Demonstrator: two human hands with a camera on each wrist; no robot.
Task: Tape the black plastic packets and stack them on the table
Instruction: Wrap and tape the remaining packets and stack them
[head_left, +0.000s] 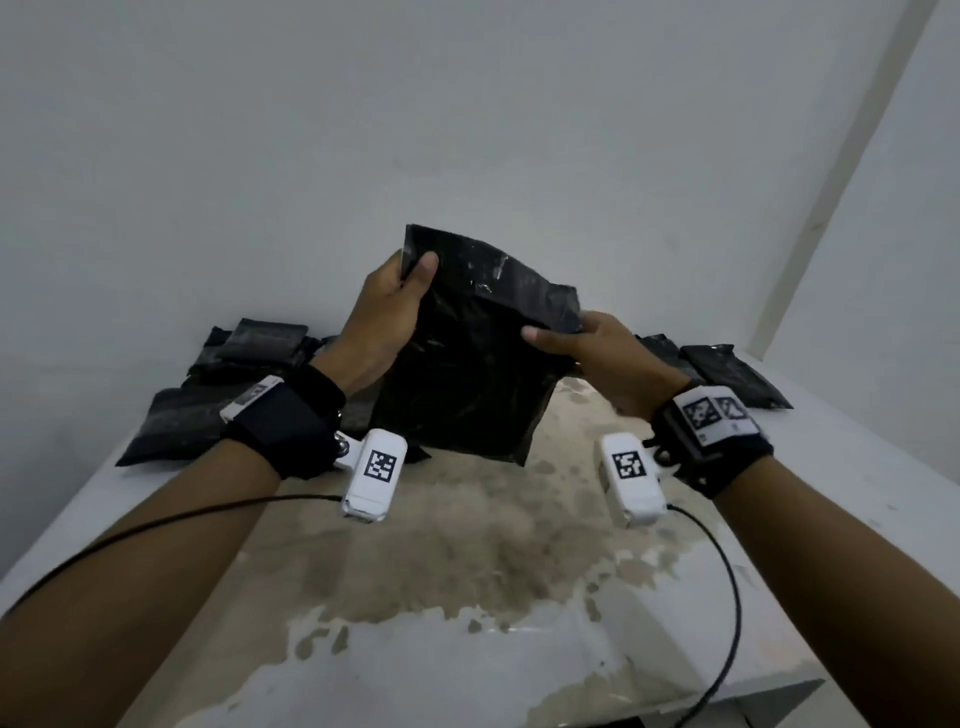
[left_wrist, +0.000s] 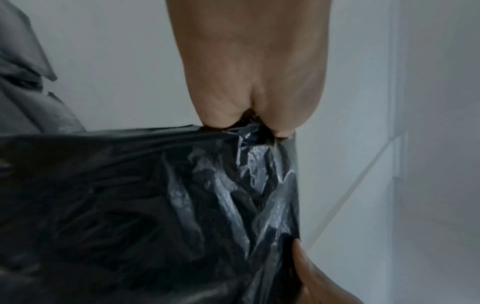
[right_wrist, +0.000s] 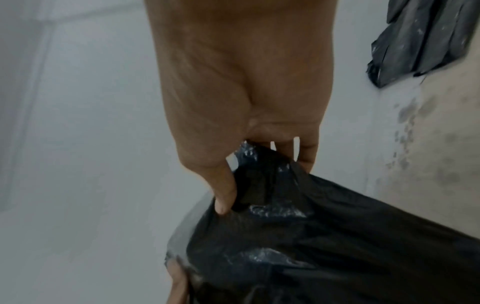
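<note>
I hold one black plastic packet (head_left: 467, 358) upright in the air above the table. My left hand (head_left: 387, 317) pinches its upper left corner, thumb on the front. My right hand (head_left: 592, 345) pinches its upper right edge. The left wrist view shows the fingers of my left hand (left_wrist: 249, 115) clamped on the crinkled black packet (left_wrist: 155, 205). Seen from the right wrist, my right hand (right_wrist: 246, 164) has thumb and fingers closed on the packet (right_wrist: 324, 246). No tape roll is in view.
A pile of black packets (head_left: 228, 374) lies at the back left of the white table (head_left: 805, 519). Two more packets (head_left: 727, 371) lie at the back right, one also in the right wrist view (right_wrist: 420, 39). A wall stands close behind. Cables trail from both wrist cameras.
</note>
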